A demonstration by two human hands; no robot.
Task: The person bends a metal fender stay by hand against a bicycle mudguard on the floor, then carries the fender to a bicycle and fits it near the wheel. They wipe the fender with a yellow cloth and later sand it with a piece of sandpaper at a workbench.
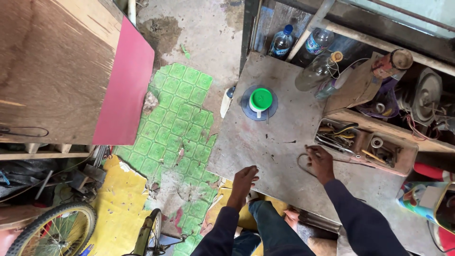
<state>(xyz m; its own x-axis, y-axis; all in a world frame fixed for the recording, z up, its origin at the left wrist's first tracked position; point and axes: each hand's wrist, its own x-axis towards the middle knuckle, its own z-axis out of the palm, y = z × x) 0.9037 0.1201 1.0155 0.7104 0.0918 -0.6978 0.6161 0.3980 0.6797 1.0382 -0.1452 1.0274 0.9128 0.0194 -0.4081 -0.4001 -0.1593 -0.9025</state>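
My right hand (321, 162) rests on a grey worktop (275, 142), its fingers pinching a thin dark wire loop (302, 164) that lies flat on the board. My left hand (244, 182) sits at the worktop's near edge with fingers curled down, holding nothing that I can see. Both arms wear dark blue sleeves. Just right of my right hand stands a wooden tool box (365, 144) with pliers, screwdrivers and small parts.
A white jug with a green lid (260, 101) stands on a dark disc at the worktop's back. Plastic bottles (282, 41) and a clear bottle (316, 71) line the rear. A wooden board with a red face (121, 85) stands left; bicycle wheels (52, 230) below.
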